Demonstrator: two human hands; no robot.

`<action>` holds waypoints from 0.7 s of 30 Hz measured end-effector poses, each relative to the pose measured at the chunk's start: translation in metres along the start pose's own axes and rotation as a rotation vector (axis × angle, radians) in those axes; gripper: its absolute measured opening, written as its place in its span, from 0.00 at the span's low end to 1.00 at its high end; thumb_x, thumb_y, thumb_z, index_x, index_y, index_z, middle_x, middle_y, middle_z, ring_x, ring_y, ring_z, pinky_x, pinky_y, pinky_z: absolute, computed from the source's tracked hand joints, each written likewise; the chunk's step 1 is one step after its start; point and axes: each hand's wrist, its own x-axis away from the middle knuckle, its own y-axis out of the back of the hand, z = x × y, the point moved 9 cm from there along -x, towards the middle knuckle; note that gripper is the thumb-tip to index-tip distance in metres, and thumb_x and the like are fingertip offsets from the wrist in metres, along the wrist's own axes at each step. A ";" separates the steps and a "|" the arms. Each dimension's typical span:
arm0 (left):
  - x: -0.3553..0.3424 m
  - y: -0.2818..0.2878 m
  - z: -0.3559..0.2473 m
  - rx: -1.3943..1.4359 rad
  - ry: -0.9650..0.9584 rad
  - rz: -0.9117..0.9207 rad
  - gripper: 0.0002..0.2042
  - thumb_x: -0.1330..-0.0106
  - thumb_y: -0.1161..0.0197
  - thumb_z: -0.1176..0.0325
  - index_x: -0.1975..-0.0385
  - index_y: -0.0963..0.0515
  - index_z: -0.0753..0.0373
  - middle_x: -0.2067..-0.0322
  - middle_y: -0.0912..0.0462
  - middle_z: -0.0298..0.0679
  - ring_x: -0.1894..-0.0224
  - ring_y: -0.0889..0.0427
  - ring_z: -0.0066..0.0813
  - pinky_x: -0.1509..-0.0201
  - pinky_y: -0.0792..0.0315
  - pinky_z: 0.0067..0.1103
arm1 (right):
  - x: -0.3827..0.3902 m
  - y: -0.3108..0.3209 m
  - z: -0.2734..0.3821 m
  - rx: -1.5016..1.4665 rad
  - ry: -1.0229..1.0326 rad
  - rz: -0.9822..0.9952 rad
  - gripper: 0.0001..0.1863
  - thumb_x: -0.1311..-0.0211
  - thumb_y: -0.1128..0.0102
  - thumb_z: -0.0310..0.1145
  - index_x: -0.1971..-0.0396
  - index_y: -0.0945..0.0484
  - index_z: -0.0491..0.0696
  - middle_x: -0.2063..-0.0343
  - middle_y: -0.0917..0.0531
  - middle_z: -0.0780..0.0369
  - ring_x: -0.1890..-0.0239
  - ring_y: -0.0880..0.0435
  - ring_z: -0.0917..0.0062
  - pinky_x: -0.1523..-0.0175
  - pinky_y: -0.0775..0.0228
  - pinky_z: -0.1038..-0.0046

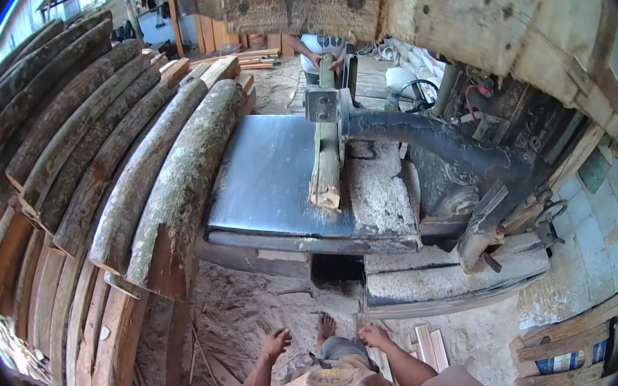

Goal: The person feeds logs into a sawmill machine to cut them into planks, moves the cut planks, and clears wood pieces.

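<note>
My left hand (277, 344) hovers in front of my body with its fingers loosely bent and apart, holding nothing. Across from it, my right hand (374, 336) is likewise empty, its fingers slightly curled. Both are well short of the saw's smooth metal table (269, 174). On that table lies a piece of split timber (325, 178) with bark along its side, its near end toward me. It runs back under the saw's guide block (322, 106). Beyond the block, a co-worker's hands (327, 63) are at the timber's far end.
Bark-covered log slabs (187, 176) are piled high on the left, beside the table. A dark curved machine arm (430, 131) reaches in from the right. Overhead hangs a thick wooden beam (304, 1). Sawdust covers the ground (253, 304), with thin wood strips (430, 346) near my right forearm.
</note>
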 end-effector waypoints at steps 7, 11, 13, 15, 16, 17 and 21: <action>-0.080 -0.029 -0.247 0.098 -0.291 -0.029 0.31 0.41 0.48 0.43 0.45 0.36 0.59 0.55 0.24 0.43 0.54 0.25 0.35 0.55 0.32 0.31 | -0.042 0.103 0.299 -0.429 0.285 -0.111 0.32 0.42 0.52 0.57 0.45 0.38 0.49 0.55 0.26 0.60 0.58 0.24 0.75 0.58 0.31 0.71; -0.074 -0.057 -0.270 0.068 -0.136 0.103 0.37 0.45 0.51 0.35 0.41 0.40 0.56 0.50 0.29 0.44 0.48 0.30 0.37 0.51 0.36 0.37 | -0.027 0.102 0.343 -0.495 0.269 -0.089 0.46 0.49 0.52 0.66 0.39 0.50 0.49 0.41 0.42 0.55 0.41 0.39 0.64 0.48 0.37 0.60; -0.050 -0.077 -0.274 0.057 -0.132 0.199 0.38 0.47 0.53 0.32 0.45 0.36 0.59 0.56 0.28 0.43 0.51 0.29 0.36 0.51 0.34 0.32 | -0.020 0.087 0.334 -0.549 0.230 -0.016 0.56 0.57 0.50 0.71 0.36 0.58 0.48 0.38 0.48 0.52 0.38 0.44 0.62 0.44 0.41 0.59; -0.025 -0.084 -0.264 0.017 -0.124 0.234 0.37 0.47 0.53 0.32 0.47 0.34 0.59 0.59 0.28 0.41 0.55 0.29 0.34 0.55 0.33 0.31 | 0.004 0.064 0.318 -0.549 0.225 0.043 0.51 0.51 0.50 0.66 0.36 0.56 0.47 0.39 0.45 0.54 0.38 0.44 0.65 0.41 0.44 0.63; -0.015 -0.086 -0.254 -0.019 -0.119 0.262 0.36 0.47 0.52 0.32 0.50 0.33 0.59 0.63 0.29 0.39 0.59 0.29 0.31 0.58 0.31 0.29 | 0.018 0.048 0.312 -0.543 0.197 0.107 0.47 0.48 0.51 0.64 0.37 0.54 0.47 0.39 0.45 0.56 0.37 0.45 0.66 0.41 0.43 0.64; -0.010 -0.080 -0.236 -0.023 -0.091 0.227 0.33 0.46 0.52 0.33 0.55 0.29 0.59 0.69 0.31 0.35 0.67 0.31 0.27 0.63 0.31 0.26 | 0.029 0.036 0.305 -0.548 0.198 0.109 0.47 0.48 0.51 0.64 0.37 0.54 0.47 0.39 0.45 0.56 0.37 0.45 0.66 0.41 0.43 0.64; 0.021 -0.064 -0.182 0.023 -0.093 0.097 0.34 0.45 0.50 0.35 0.57 0.27 0.64 0.73 0.29 0.35 0.70 0.29 0.25 0.68 0.34 0.22 | 0.073 -0.001 0.277 -0.597 0.392 0.123 0.46 0.47 0.47 0.58 0.36 0.55 0.48 0.41 0.41 0.56 0.40 0.40 0.68 0.40 0.45 0.68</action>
